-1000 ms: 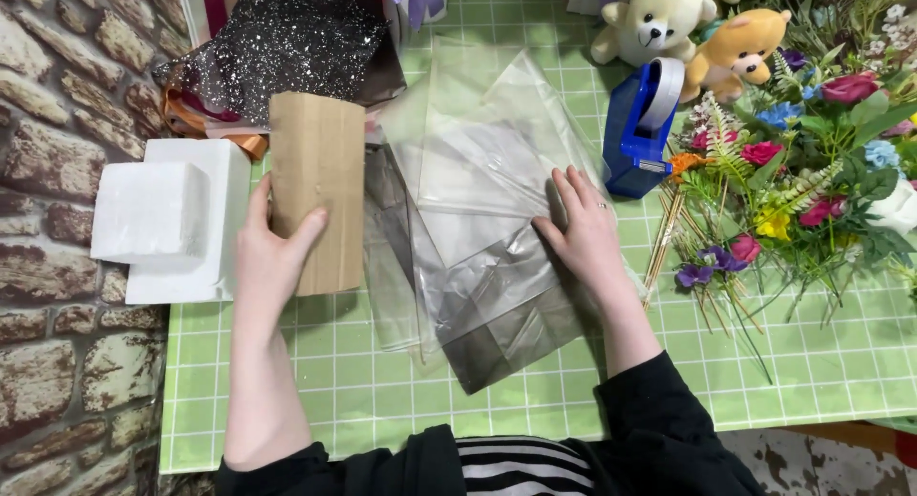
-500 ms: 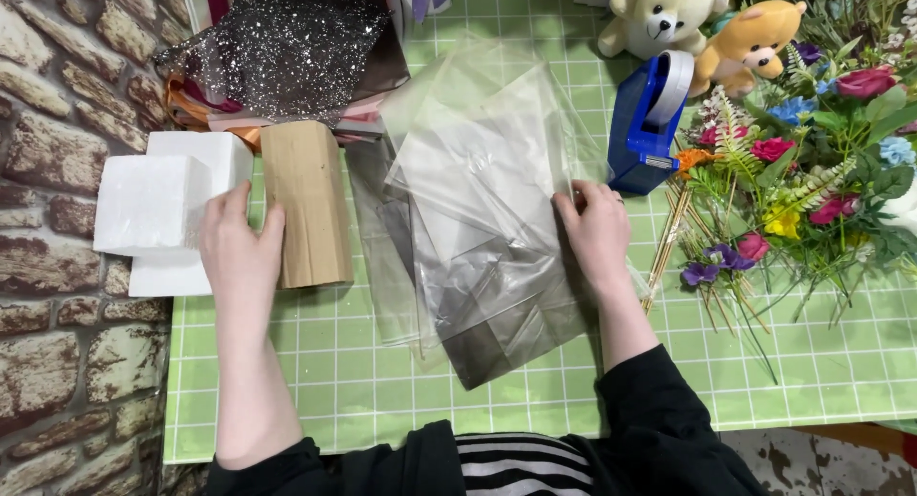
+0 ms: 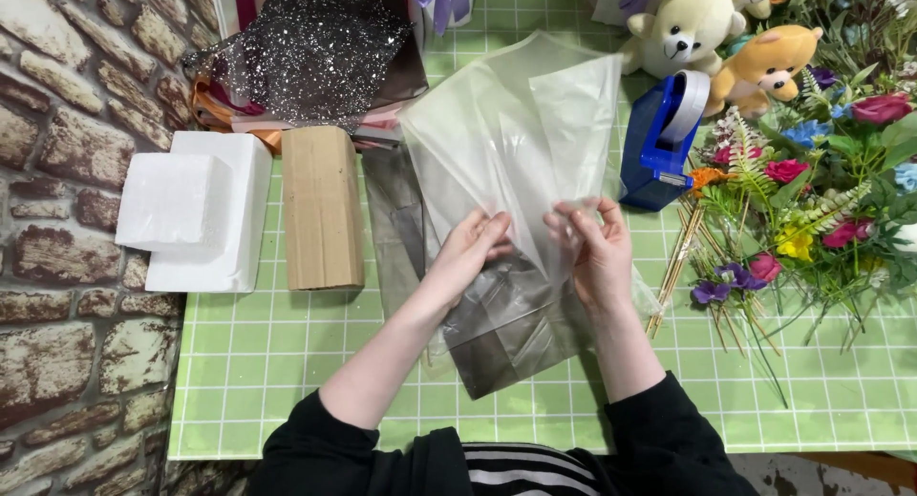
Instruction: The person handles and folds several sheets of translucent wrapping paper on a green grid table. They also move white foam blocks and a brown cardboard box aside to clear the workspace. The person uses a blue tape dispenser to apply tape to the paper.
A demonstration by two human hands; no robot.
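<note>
Cellophane sheets (image 3: 521,124), clear and faintly milky, lay fanned over the middle of the green checked tablecloth (image 3: 287,362), their lower edges lifted off it by both hands. Left hand (image 3: 475,246) pinched the film's edge between thumb and fingers; right hand (image 3: 589,245) was closed on the same edge just beside it, thumb over the plastic. Under the clear film sat a grey, darker sheet (image 3: 497,334), its corner pointing toward the person's body.

Around it the table was crowded. Just left of the sheets stood a tan cardboard-coloured block (image 3: 322,210), and beyond that two white foam blocks (image 3: 196,214) rested against each other at the cloth's edge, beside a brick-patterned wall (image 3: 57,267). At the far side a black glittery mesh (image 3: 310,52) was heaped over ribbons and wrapping. To the right a blue tape dispenser (image 3: 659,138) touched the plastic's edge, with a white teddy bear (image 3: 683,28) and an orange one (image 3: 764,66) behind it. Artificial flowers (image 3: 812,190) and thin wooden sticks (image 3: 673,267) lay close by the right hand, hemming in that side.
</note>
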